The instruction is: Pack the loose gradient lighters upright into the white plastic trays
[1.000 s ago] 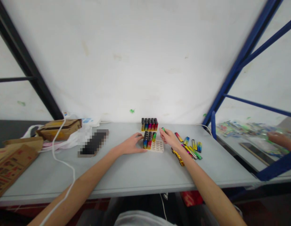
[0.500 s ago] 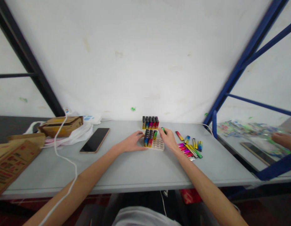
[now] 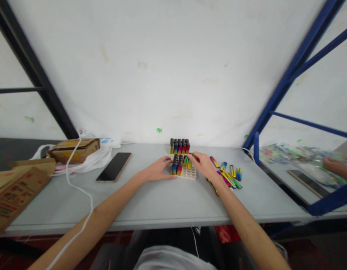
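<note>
A pale tray with round holes (image 3: 190,173) lies on the table, its left part filled with upright colourful lighters (image 3: 177,167) with black tops. My left hand (image 3: 159,169) rests at the tray's left side, thumb and fingers spread apart, with the fingertips close to the lighters. My right hand (image 3: 200,164) is above the tray's right part, fingers closed on a yellow-green lighter (image 3: 189,164) that stands over the holes. Behind the tray stands a block of upright lighters (image 3: 179,147). Right of my right hand, several loose lighters (image 3: 231,179) lie in a pile.
A phone (image 3: 114,167) lies to the left. Beyond it are a small cardboard box (image 3: 75,150) on white plastic, and an open carton (image 3: 20,191). A white cable (image 3: 90,198) hangs across my left forearm. Blue frame bars (image 3: 277,90) stand right; another person's hand (image 3: 338,168) shows there.
My right hand has lowered the lighter into the tray's right part, beside the green one. A gold-black lighter now shows by my right wrist. My left hand stays in place.
</note>
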The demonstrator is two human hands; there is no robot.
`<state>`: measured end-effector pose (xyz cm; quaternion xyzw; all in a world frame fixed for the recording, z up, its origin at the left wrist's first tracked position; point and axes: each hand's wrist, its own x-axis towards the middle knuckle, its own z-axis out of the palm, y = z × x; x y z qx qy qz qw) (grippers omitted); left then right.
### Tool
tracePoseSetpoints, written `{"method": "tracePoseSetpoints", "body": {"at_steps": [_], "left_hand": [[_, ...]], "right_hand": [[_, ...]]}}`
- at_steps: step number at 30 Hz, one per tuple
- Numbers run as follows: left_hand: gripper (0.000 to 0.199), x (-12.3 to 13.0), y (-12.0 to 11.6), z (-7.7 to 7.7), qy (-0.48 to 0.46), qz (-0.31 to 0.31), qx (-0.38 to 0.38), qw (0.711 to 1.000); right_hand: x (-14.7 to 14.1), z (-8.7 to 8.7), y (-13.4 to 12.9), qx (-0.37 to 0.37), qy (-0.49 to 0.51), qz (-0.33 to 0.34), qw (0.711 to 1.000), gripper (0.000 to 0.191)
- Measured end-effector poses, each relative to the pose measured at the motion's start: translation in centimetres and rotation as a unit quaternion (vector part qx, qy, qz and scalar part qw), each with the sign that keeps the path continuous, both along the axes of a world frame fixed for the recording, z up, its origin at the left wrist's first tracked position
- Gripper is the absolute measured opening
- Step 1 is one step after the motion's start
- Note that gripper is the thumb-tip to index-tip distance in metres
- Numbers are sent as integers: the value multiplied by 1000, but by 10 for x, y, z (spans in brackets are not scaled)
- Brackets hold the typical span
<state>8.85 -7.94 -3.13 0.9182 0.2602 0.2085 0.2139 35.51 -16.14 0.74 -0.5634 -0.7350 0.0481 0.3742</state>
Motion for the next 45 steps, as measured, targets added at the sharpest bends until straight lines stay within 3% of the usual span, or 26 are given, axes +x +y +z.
{"method": "tracePoseSetpoints", "body": {"at_steps": [5, 11, 17, 19, 22, 24, 26, 29, 35, 39, 42, 45], "left_hand": [[71, 0, 0, 1, 0, -4, -4, 1000], [72, 0, 0, 0, -1, -2, -1, 1000], [71, 0, 0, 0, -4, -4, 10, 1000], [71, 0, 0, 1, -4, -8, 13, 1000], [72, 0, 0, 2, 3, -7, 10, 1000], [73, 0, 0, 3, 6, -6, 9, 1000], [73, 1, 0, 3, 6, -9, 8, 1000], [72, 1, 1, 2, 7, -10, 9, 1000], [70, 1, 2, -1, 10, -13, 25, 1000], [73, 1, 1, 1, 10, -12, 26, 1000], [73, 0, 0, 2, 17, -14, 33, 999], [72, 0, 0, 1, 18, -15, 44, 999]], "right_hand": [[3, 2, -3, -60, -2, 5, 998, 51], [0, -2, 0, -106, -65, 69, 990, 39], [-2, -1, 3, -92, -158, 22, 983, 45], [8, 3, 2, -92, -149, -20, 984, 50], [37, 7, 0, -81, -135, -169, 973, 50], [59, 6, 0, -95, -135, -255, 953, 39], [76, 0, 1, -144, -150, -307, 929, 33], [89, -11, 3, -222, -165, -331, 902, 40], [87, -12, 12, -183, -135, -233, 945, 24], [76, -9, 15, -162, 32, -108, 980, 26], [62, -11, 15, -187, 182, -12, 965, 33], [46, -14, 15, -217, 275, 30, 936, 47]]}}
